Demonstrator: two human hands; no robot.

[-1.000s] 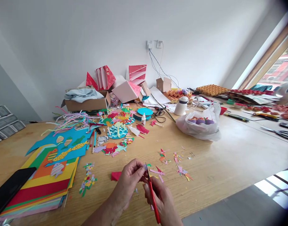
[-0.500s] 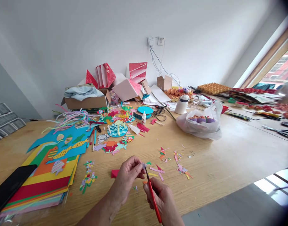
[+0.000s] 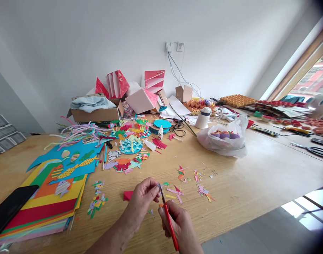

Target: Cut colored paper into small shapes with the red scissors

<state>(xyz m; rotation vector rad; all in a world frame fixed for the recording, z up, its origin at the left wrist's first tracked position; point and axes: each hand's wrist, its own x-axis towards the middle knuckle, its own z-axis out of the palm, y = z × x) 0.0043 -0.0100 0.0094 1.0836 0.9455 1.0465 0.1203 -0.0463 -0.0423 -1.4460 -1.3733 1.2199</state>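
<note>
The left hand (image 3: 143, 198) fingers (image 3: 152, 186) pinch a tiny lilac paper scrap (image 3: 158, 185); the right hand (image 3: 180, 225) grips red-handled scissors (image 3: 168, 220), blades touching that pinch. So small a scrap may slip, or the blades nick a fingertip

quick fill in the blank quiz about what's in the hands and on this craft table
1. The right hand holds scissors with ____ handles.
2. The left hand pinches a tiny lilac scrap of ____ at the blades.
3. The stack of coloured paper lies to the ____ of both hands.
4. The purple items sit inside a clear plastic ____.
Missing words: red; paper; left; bag.
</note>
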